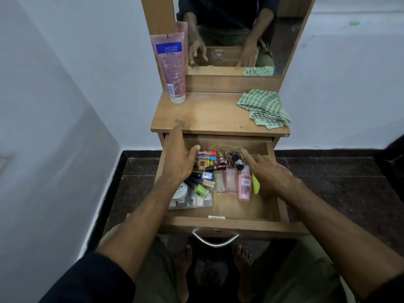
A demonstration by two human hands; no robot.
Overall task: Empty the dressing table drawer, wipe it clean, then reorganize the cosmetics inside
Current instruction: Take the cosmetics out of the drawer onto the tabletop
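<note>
The wooden drawer [240, 224] of the dressing table stands pulled out, with several cosmetics piled at its back. Among them are a pink bottle [244, 185], nail polish bottles [202, 184], a white jar [181, 191], a clear plastic case [196, 202] and lipsticks [207, 153]. My left hand [178, 158] hovers over the left of the pile, fingers spread, holding nothing. My right hand [270, 173] reaches in from the right, fingers apart, its index finger pointing toward the back wall. A yellow-green item [255, 184] lies partly hidden under the right hand.
A green checked cloth [264, 108] lies folded on the right of the tabletop [207, 112]. A pink tube [172, 66] stands at the back left against the mirror [229, 29]. White walls flank the table; dark tiled floor [338, 182] lies below. My bare feet rest under the drawer's metal handle [215, 241].
</note>
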